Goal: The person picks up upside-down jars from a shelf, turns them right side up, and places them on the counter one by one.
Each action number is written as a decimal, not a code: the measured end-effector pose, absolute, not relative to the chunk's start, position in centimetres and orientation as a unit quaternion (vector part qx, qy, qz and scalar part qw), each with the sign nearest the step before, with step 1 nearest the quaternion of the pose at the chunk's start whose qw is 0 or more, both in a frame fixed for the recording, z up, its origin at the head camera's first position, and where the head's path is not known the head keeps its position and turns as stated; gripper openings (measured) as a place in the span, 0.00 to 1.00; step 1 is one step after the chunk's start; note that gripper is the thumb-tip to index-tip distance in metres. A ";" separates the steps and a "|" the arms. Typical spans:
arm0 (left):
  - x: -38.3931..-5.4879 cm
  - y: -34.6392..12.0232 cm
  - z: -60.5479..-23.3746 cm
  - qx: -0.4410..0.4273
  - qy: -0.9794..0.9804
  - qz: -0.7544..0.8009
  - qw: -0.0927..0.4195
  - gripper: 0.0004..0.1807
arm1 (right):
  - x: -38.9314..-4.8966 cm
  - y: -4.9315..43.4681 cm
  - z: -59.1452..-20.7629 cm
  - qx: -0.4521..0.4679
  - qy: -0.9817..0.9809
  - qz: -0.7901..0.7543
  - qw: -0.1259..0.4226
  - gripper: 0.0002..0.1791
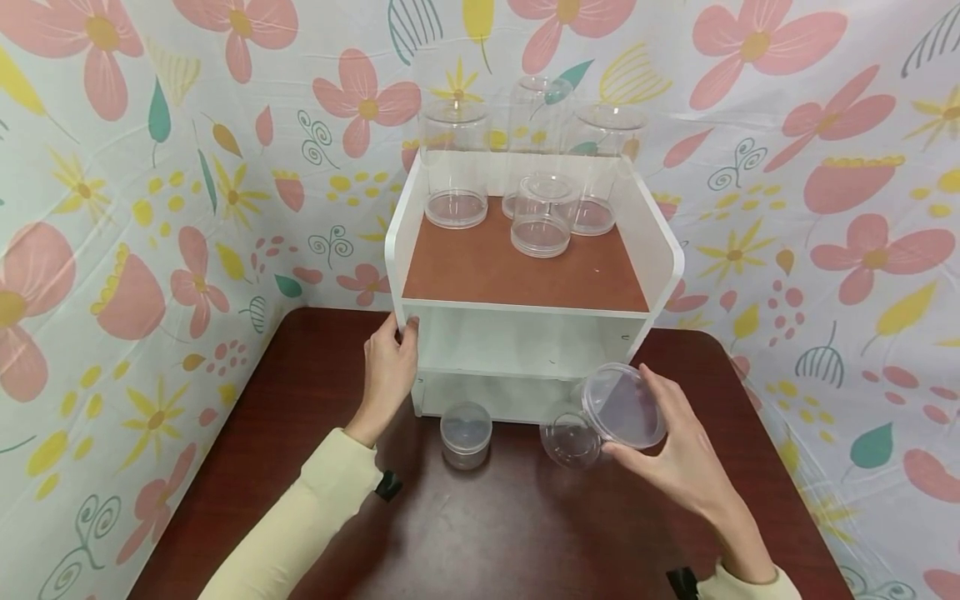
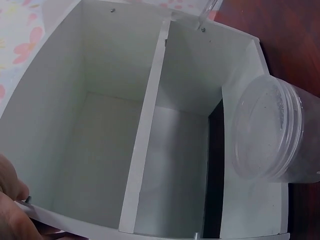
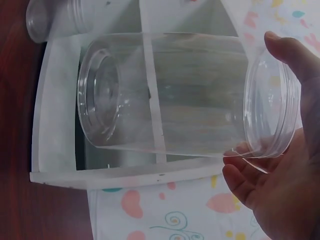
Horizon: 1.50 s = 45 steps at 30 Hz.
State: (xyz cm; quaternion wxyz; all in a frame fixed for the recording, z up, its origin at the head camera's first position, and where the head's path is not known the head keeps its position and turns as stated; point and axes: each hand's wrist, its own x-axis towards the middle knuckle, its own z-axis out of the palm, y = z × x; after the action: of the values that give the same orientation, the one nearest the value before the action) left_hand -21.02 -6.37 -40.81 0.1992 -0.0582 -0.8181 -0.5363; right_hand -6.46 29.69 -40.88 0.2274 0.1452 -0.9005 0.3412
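By its lid end, my right hand (image 1: pixel 678 454) grips a tall clear plastic jar (image 3: pixel 195 95). In the head view the jar tilts with its lid (image 1: pixel 626 406) toward me, in front of the shelf's lower right. The fingers and thumb curl round the rim. My left hand (image 1: pixel 390 371) holds the left side edge of a white shelf unit (image 1: pixel 525 308), below its brown top surface. A small lidded clear jar (image 1: pixel 466 433) stands on the table before the shelf, between my hands; the left wrist view shows this small jar (image 2: pixel 270 130) close up.
On the brown top (image 1: pixel 487 279) stand several clear jars, among them a tall left jar (image 1: pixel 456 167) and a short front jar (image 1: pixel 542 221). Two compartments face me, split by a thin board (image 2: pixel 145 130). The dark red table (image 1: pixel 300 400) meets flower-patterned cloth (image 1: pixel 225 208) behind and beside.
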 end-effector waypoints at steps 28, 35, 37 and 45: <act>-21.2 -6.2 -41.3 -0.057 -0.817 -0.532 0.214 0.14 | -9.0 26.0 -44.1 0.142 -0.927 0.297 0.181 0.62; -21.3 -6.2 -41.4 -0.056 -0.817 -0.532 0.218 0.13 | -9.5 25.2 -45.3 0.141 -0.928 0.302 0.164 0.61; -21.3 -6.2 -41.4 -0.057 -0.816 -0.532 0.218 0.13 | -9.6 25.0 -45.6 0.138 -0.930 0.304 0.157 0.61; -21.3 -6.1 -41.5 -0.060 -0.816 -0.532 0.220 0.14 | -9.9 24.4 -46.6 0.134 -0.933 0.300 0.148 0.60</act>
State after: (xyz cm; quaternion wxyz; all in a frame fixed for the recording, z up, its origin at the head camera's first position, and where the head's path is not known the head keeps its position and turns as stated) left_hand -21.26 -6.11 -41.45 0.2198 -0.0604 -0.8157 -0.5316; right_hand -9.88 24.39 -46.61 0.1484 0.1340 -0.9326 0.3004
